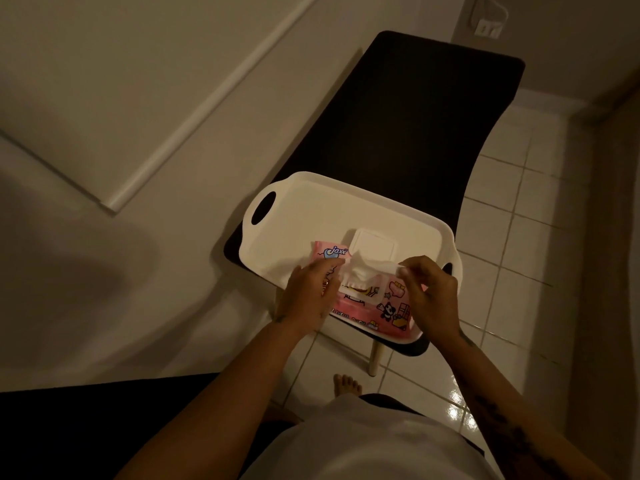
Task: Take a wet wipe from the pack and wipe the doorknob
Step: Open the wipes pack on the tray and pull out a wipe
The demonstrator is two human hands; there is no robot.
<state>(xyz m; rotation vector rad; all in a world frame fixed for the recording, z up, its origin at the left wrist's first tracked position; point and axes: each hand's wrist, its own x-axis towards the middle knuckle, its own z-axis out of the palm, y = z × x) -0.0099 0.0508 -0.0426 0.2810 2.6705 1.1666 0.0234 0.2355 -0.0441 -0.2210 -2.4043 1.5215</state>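
Observation:
A pink wet wipe pack (391, 308) with cartoon prints lies on a white tray (311, 202), its white lid (372, 247) flipped open. A white wet wipe (367, 266) sticks up out of the pack's opening. My right hand (431, 296) pinches the wipe's right end between thumb and fingers. My left hand (308, 296) rests on the pack's left side and holds it down, its fingers touching the wipe's left edge. No doorknob is in view.
The tray sits on the near end of a black-topped bench (398, 109) with pale legs. A white door or wall panel (104, 81) fills the left. White floor tiles (512, 237) run along the right. My bare foot (346, 384) is below the bench.

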